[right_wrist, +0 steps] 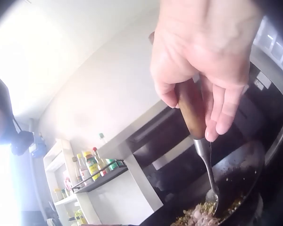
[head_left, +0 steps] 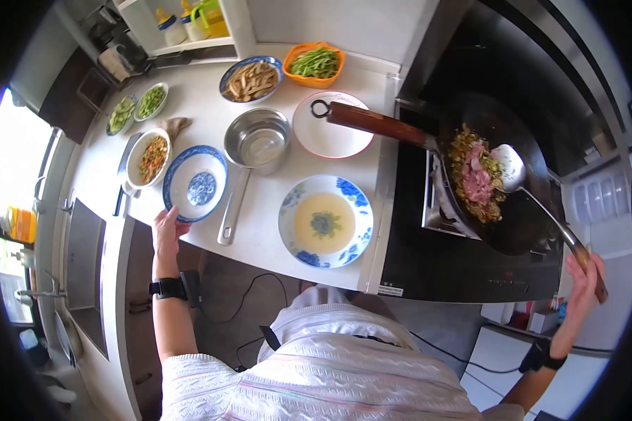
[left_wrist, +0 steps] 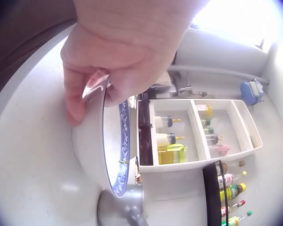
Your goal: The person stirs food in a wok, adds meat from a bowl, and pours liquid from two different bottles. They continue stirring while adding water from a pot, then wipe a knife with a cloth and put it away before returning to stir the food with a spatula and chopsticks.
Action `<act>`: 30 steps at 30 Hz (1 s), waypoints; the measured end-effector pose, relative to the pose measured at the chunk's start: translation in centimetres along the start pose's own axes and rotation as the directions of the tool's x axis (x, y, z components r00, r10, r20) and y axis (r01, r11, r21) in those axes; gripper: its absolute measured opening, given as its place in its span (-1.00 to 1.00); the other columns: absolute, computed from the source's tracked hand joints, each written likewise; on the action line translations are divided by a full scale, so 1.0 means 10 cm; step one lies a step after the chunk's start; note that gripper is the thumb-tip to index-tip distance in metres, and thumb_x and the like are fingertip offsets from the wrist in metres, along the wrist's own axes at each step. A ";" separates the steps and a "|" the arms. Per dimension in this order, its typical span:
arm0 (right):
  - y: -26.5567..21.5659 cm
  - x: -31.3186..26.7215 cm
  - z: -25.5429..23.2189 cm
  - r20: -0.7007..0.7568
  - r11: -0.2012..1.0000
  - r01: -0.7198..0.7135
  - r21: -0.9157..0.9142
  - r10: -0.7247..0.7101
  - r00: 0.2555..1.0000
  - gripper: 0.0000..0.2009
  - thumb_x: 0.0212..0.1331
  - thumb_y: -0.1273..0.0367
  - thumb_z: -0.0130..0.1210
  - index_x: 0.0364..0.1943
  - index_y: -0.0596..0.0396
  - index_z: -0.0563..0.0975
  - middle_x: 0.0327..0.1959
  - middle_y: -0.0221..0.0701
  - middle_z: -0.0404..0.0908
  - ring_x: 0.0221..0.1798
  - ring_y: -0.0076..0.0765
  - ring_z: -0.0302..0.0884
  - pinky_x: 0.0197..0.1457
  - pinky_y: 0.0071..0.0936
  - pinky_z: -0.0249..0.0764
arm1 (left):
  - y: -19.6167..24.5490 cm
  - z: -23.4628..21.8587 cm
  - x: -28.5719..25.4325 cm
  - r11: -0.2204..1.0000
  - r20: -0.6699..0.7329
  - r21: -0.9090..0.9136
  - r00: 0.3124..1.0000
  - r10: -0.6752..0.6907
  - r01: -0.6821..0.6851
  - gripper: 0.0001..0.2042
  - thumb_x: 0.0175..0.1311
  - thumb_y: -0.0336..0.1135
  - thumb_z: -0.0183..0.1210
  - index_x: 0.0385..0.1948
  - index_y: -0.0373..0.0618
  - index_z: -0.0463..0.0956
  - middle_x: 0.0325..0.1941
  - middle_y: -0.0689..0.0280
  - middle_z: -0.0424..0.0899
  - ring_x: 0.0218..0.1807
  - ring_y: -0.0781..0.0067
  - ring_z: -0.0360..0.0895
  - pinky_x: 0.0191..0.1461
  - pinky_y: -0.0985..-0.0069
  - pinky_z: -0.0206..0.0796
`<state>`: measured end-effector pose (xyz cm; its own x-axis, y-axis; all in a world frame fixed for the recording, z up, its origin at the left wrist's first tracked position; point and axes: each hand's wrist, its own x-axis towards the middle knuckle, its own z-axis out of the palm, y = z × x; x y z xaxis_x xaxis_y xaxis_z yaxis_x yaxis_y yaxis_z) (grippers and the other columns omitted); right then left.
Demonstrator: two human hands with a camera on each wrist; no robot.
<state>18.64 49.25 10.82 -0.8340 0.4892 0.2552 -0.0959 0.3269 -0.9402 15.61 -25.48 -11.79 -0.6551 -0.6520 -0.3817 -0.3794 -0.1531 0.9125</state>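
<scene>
My left hand (head_left: 166,235) pinches the near rim of a blue-rimmed white bowl (head_left: 196,184); inside it only a blue pattern shows in the head view. In the left wrist view the thumb and fingers grip that bowl (left_wrist: 95,141) by its edge. My right hand (head_left: 584,281) holds the wooden handle of a spatula (head_left: 510,167), fingers wrapped loosely around it. The spatula's metal head lies in a dark wok (head_left: 527,217), against pink meat (head_left: 477,179) and chopped greenish bits. The right wrist view shows the handle (right_wrist: 191,110) between thumb and fingers.
On the counter stand a steel saucepan (head_left: 258,142), a flowered plate of pale liquid (head_left: 358,242), a red-rimmed white plate (head_left: 358,144), a bowl of sliced strips (head_left: 251,81), an orange basket of greens (head_left: 316,64) and a bowl of chopped vegetables (head_left: 152,160). The wok's handle (head_left: 379,121) juts over the counter.
</scene>
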 end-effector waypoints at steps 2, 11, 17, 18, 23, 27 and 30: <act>-0.02 -0.07 0.05 0.062 0.998 -0.001 0.071 -0.003 0.998 -0.74 0.18 0.33 -0.07 -0.10 0.18 0.35 -0.24 -0.16 0.54 -0.28 -0.23 0.58 -0.23 -0.51 0.49 | 0.17 0.05 -0.14 0.964 -0.260 0.240 0.949 0.180 -0.117 -0.62 0.12 -0.29 0.11 -0.06 -0.33 0.37 -0.53 0.23 0.54 -0.61 0.54 0.47 -0.64 0.67 0.30; 0.62 -0.31 0.22 -0.182 0.930 -0.309 0.200 0.345 0.921 -0.63 0.14 0.19 -0.02 -0.01 0.05 0.33 -0.18 -0.11 0.53 -0.33 -0.12 0.58 -0.33 -0.35 0.53 | 0.40 0.29 0.28 0.746 0.050 0.382 0.819 0.572 -0.545 -0.81 0.09 -0.41 0.12 -0.25 -0.22 0.56 -0.41 0.35 0.61 -0.39 0.61 0.49 -0.28 0.62 0.34; 0.20 -0.20 0.20 -0.125 0.952 -0.249 0.179 0.273 0.954 -0.70 0.13 0.29 -0.01 -0.10 0.14 0.36 -0.31 -0.09 0.56 -0.41 -0.15 0.60 -0.44 -0.42 0.55 | 1.14 1.10 -0.03 0.650 0.390 0.232 0.682 0.619 -0.723 -0.74 0.12 -0.37 0.10 -0.13 -0.14 0.52 -0.36 0.41 0.57 -0.43 0.71 0.42 -0.46 0.73 0.23; 0.27 -0.23 0.14 -0.153 0.942 -0.264 0.206 0.297 0.943 -0.70 0.13 0.30 0.00 -0.10 0.14 0.36 -0.32 -0.08 0.56 -0.41 -0.15 0.60 -0.45 -0.41 0.56 | 1.24 1.26 -0.13 0.637 0.437 0.192 0.646 0.626 -0.746 -0.73 0.12 -0.38 0.09 -0.12 -0.15 0.50 -0.31 0.39 0.56 -0.38 0.69 0.43 -0.41 0.71 0.25; 0.06 0.02 0.44 -0.070 0.981 -0.159 0.110 0.167 0.983 -0.71 0.08 0.29 0.04 -0.18 0.19 0.40 -0.35 -0.12 0.57 -0.47 -0.25 0.60 -0.49 -0.49 0.56 | 1.65 2.11 -0.65 0.513 0.628 0.116 0.463 0.626 -0.851 -0.62 0.03 -0.39 0.13 -0.03 -0.19 0.43 -0.11 0.25 0.53 -0.27 0.54 0.45 -0.26 0.62 0.33; -0.84 0.33 -0.01 0.021 0.980 -0.079 -0.185 0.084 0.996 -0.71 0.03 0.30 0.05 -0.21 0.20 0.40 -0.39 -0.18 0.58 -0.50 -0.31 0.60 -0.49 -0.55 0.54 | 1.62 2.53 -0.71 0.479 0.705 0.078 0.388 0.594 -0.875 -0.62 0.04 -0.36 0.13 -0.04 -0.23 0.42 -0.15 0.22 0.54 -0.32 0.51 0.45 -0.22 0.58 0.34; -1.17 0.59 -0.07 0.067 0.928 -0.104 -0.357 0.137 0.988 -0.72 0.03 0.30 0.04 -0.23 0.19 0.41 -0.41 -0.20 0.57 -0.49 -0.31 0.60 -0.49 -0.55 0.54 | 1.66 2.63 -0.83 0.481 0.761 0.068 0.357 0.542 -0.874 -0.69 0.10 -0.36 0.07 -0.10 -0.26 0.44 -0.34 0.26 0.56 -0.40 0.54 0.49 -0.34 0.61 0.35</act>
<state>15.23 48.89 23.46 -0.8740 0.4738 0.1080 0.1920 0.5409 -0.8189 -2.40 -3.09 2.63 -0.9367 0.2488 0.2463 0.3458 0.5466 0.7627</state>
